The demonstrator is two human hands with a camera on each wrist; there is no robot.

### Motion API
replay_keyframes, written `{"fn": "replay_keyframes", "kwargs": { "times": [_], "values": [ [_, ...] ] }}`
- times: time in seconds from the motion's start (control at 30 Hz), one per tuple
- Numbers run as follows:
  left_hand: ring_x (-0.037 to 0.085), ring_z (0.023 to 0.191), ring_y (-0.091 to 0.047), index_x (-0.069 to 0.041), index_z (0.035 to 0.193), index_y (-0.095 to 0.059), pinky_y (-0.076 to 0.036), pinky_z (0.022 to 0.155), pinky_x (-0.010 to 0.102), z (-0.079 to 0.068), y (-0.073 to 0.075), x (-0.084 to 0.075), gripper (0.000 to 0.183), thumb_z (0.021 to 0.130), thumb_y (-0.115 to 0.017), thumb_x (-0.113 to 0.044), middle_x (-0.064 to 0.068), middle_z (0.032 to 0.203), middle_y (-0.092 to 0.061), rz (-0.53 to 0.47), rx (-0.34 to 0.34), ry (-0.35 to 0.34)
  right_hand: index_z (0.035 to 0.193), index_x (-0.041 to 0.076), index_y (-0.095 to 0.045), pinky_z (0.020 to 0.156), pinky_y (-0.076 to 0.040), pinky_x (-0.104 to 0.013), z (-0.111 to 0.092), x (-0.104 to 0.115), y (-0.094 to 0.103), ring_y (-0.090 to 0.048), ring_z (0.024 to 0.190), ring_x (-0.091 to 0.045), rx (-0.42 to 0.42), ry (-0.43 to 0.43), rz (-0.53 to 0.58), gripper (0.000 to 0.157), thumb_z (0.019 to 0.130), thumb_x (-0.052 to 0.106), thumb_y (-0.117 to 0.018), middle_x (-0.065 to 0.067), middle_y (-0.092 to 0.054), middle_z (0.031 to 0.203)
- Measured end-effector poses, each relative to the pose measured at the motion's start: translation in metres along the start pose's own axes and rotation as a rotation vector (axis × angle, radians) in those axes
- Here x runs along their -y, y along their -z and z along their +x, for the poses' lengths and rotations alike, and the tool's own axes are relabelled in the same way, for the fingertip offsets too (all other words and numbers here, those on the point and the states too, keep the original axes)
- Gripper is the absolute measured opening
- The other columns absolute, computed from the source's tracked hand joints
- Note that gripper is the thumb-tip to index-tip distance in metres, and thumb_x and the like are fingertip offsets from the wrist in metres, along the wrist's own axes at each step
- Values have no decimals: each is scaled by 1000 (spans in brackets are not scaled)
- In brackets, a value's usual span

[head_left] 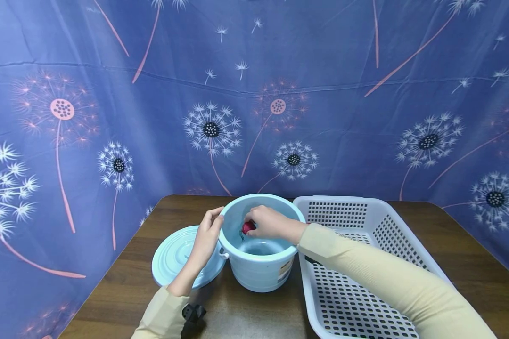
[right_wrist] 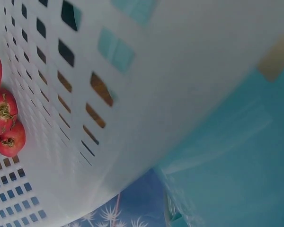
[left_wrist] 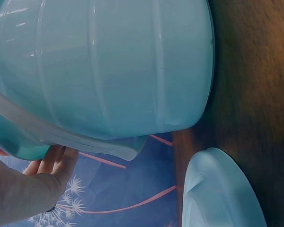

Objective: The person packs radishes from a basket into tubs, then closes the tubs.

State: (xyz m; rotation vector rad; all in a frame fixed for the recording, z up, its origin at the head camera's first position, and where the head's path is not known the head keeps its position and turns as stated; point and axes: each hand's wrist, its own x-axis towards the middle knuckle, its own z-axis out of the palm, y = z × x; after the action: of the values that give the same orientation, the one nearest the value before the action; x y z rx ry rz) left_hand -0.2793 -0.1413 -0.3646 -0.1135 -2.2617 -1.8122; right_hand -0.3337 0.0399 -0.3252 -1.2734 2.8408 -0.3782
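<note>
A light blue plastic bucket (head_left: 256, 273) stands upright on the brown table. My left hand (head_left: 204, 238) holds its left rim, the fingers bent at the edge; the left wrist view shows that hand (left_wrist: 42, 182) beside the bucket's pale handle (left_wrist: 61, 135). Inside the bucket's mouth, my right hand (head_left: 268, 222) grips a red tomato (head_left: 248, 228) with a bit of green stem. The right wrist view does not show that hand. Several more tomatoes (right_wrist: 4, 113) lie in the white perforated basket (right_wrist: 52, 179); in the head view my right sleeve covers them.
Left of the bucket lies its round light blue lid (head_left: 174, 254), under my left forearm. The basket's rim (head_left: 305, 282) runs close along the bucket's right side. A blue dandelion-print cloth (head_left: 343, 141) hangs behind the table (head_left: 123, 282).
</note>
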Motion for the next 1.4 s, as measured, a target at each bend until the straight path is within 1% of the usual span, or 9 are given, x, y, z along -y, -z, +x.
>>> {"fn": "replay_keyframes", "kwargs": {
  "times": [0.1, 0.2, 0.43, 0.6, 0.97, 1.23, 1.4],
  "values": [
    [28, 123, -49, -4, 133, -45, -38, 104, 46, 0, 1, 0, 39, 100, -41, -24, 16, 132, -53, 0, 1, 1, 109, 3, -68, 83, -52, -32, 0, 1, 1, -63, 92, -18, -13, 3, 22, 26, 85, 16, -68, -9, -68, 100],
    [27, 124, -49, -4, 133, -46, -38, 105, 45, 0, 1, 1, 39, 100, -41, -23, 16, 133, -53, -6, 2, 1, 109, 2, -68, 86, -52, -34, 0, 1, 1, -64, 100, -22, -26, 8, 37, 25, 87, 13, -65, -11, -69, 105],
    [27, 124, -49, -4, 133, -46, -38, 104, 45, -1, 0, 0, 39, 100, -41, -24, 15, 133, -53, -15, 2, -2, 108, 1, -68, 83, -53, -32, 0, -1, -1, -65, 96, -20, -35, 15, 45, 24, 86, 12, -66, -11, -69, 103],
    [27, 123, -49, -4, 132, -47, -38, 104, 45, 0, 0, 1, 37, 99, -41, -22, 15, 132, -53, -9, -2, -11, 107, -1, -68, 84, -53, -34, 0, -3, -1, -66, 96, -22, -23, 23, 58, 25, 85, 10, -67, -14, -70, 103],
    [27, 125, -48, -4, 133, -46, -38, 104, 46, 0, 1, 1, 39, 99, -42, -24, 15, 134, -52, -8, 4, 1, 109, 0, -68, 87, -52, -33, 0, -1, -1, -65, 99, -21, 25, -12, 66, 29, 82, 10, -70, -13, -69, 106],
    [27, 125, -48, -4, 133, -45, -37, 105, 46, 0, 1, 1, 39, 100, -41, -24, 15, 135, -51, -13, 6, 0, 107, 1, -69, 85, -52, -31, 0, -1, -2, -66, 95, -18, 40, -33, 36, 30, 79, 12, -73, -10, -71, 102],
    [29, 126, -47, -4, 133, -45, -36, 106, 47, 1, 1, 3, 39, 99, -41, -24, 15, 135, -50, -16, 10, -1, 107, 1, -69, 85, -52, -32, -1, -1, -2, -66, 95, -20, 44, -43, 54, 30, 79, 11, -74, -11, -71, 102]
  ]
}}
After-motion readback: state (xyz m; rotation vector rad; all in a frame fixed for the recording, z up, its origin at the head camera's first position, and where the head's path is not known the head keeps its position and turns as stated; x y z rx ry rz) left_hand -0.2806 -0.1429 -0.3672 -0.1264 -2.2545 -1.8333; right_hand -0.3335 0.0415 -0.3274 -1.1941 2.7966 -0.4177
